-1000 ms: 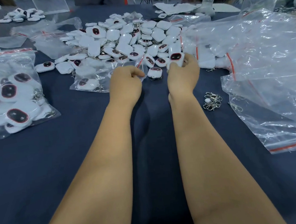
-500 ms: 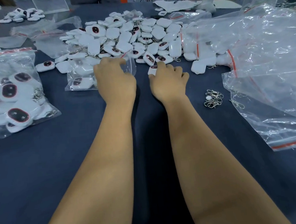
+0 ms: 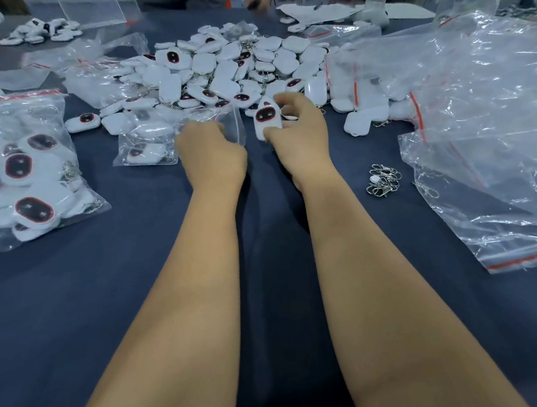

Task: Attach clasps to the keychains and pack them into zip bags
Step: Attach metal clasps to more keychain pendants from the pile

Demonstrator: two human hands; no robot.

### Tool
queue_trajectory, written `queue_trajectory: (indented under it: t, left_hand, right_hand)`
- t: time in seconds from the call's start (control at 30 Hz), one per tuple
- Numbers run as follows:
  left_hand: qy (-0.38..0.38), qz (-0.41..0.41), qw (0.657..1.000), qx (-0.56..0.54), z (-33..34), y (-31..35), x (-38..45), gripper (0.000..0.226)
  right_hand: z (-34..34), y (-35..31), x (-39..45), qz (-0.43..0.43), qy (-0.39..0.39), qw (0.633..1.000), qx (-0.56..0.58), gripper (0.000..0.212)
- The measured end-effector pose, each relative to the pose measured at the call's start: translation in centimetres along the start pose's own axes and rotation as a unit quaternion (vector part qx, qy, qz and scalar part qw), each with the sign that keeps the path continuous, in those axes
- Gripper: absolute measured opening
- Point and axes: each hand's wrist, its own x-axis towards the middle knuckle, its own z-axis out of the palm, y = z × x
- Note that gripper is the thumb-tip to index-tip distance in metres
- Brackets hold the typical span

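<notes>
At the packing table, I hold one keychain in my right hand beside a small zip bag gripped by my left hand.

Head view: my right thumb and curled fingers pinch the white keychain, its dark red-rimmed face toward me, just in front of the big keychain pile near the table's far edge. My left fingers curl round the mouth of the small zip bag, which lies on the blue tablecloth with a few keychains inside. A filled bag sits at the left edge; loose metal clasps lie right of my right forearm, near the heap of empty bags along the right edge.
</notes>
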Motion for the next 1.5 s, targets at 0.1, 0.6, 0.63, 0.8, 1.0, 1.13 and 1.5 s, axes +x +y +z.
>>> queue_trajectory:
  t: [0.1,0.6,0.63,0.8,1.0,1.13,1.5]
  left_hand:
    - [0.025,-0.007,0.997,-0.069,-0.2,0.1,0.0,0.044]
    - [-0.046,-0.045,0.967,-0.247,-0.1,0.0,0.2,0.027]
    - [-0.053,-0.040,0.969,-0.238,0.0,0.0,0.3,0.026]
    - [-0.080,-0.032,0.971,-0.223,0.2,0.2,0.1,0.036]
    - [-0.091,-0.047,0.951,-0.290,-0.2,0.5,-0.1,0.036]
    - [-0.074,-0.100,0.932,-0.339,-0.3,1.0,0.0,0.010]
    - [-0.121,-0.090,0.925,-0.348,-0.1,1.0,0.0,0.025]
  right_hand:
    - [0.5,0.3,0.0,0.028,-0.016,0.999,0.036,0.047]
    - [0.8,-1.0,-0.4,0.017,-0.049,0.978,0.200,0.023]
    - [0.8,-1.1,-0.4,0.033,-0.052,0.972,0.229,0.023]
    - [0.6,-1.2,-0.5,0.100,-0.073,0.963,0.239,0.023]
    - [1.0,-0.5,-0.1,0.086,-0.087,0.974,0.190,0.033]
    - [1.4,-0.2,-0.2,0.066,-0.084,0.985,0.139,0.034]
    - [1.2,-0.5,-0.6,0.065,-0.100,0.984,0.132,0.030]
